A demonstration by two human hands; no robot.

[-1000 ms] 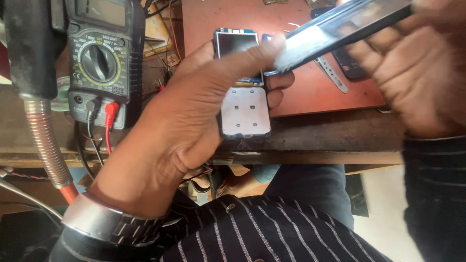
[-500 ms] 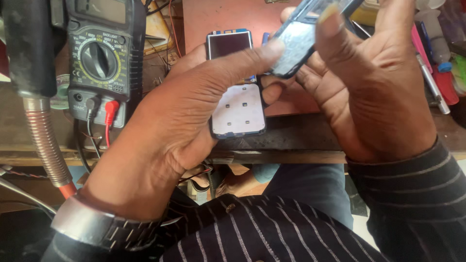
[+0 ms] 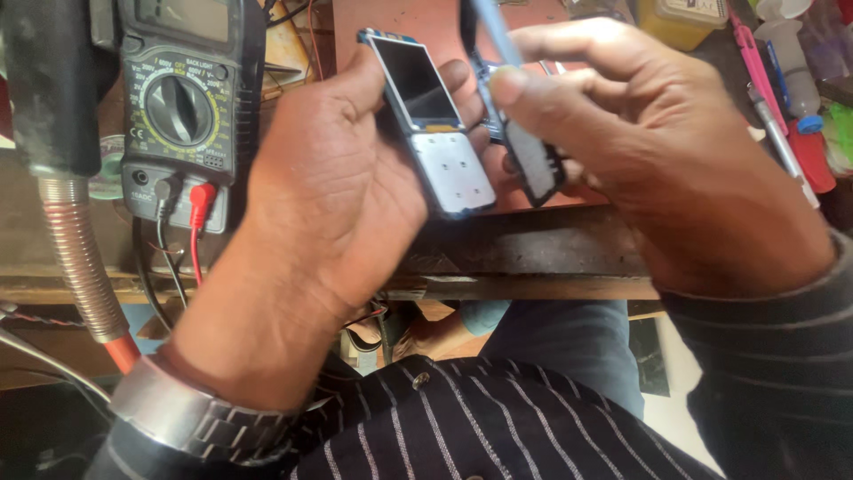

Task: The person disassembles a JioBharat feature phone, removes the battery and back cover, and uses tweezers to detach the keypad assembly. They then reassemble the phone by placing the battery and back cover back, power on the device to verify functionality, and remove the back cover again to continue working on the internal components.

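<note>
1. The left hand point(image 3: 346, 187) holds a stripped phone body point(image 3: 429, 124) above the front edge of the desk point(image 3: 533, 258). The fingers curl around its back and the thumb lies along its left side, so the hand is closed on it.
2. The phone body is tilted, with its top end pointing up and to the left. Its dark screen is on the upper half and a pale grey keypad sheet with small round contacts is on the lower half.
3. The right hand point(image 3: 657, 160) pinches a dark phone cover point(image 3: 533, 164) between the thumb and the fingers. The cover stands almost edge-on just beside the right side of the phone body; I cannot tell if the two parts touch.
4. A thin light blue piece rises from the top of the cover, but it is blurred.
5. Under both hands lies a reddish-brown mat point(image 3: 391, 22) on the desk.
6. At the left stands a dark multimeter point(image 3: 182, 107) with a round dial; one red plug and one black plug are in its lower sockets.
7. Farther left, a ribbed copper-coloured hose point(image 3: 80, 258) hangs down from a black part.
8. The left wrist wears a metal watch band point(image 3: 191, 418), and both sleeves are dark with thin pale stripes.
9. At the right edge some coloured tools point(image 3: 782, 89) lie on the desk, well apart from the phone.
</note>
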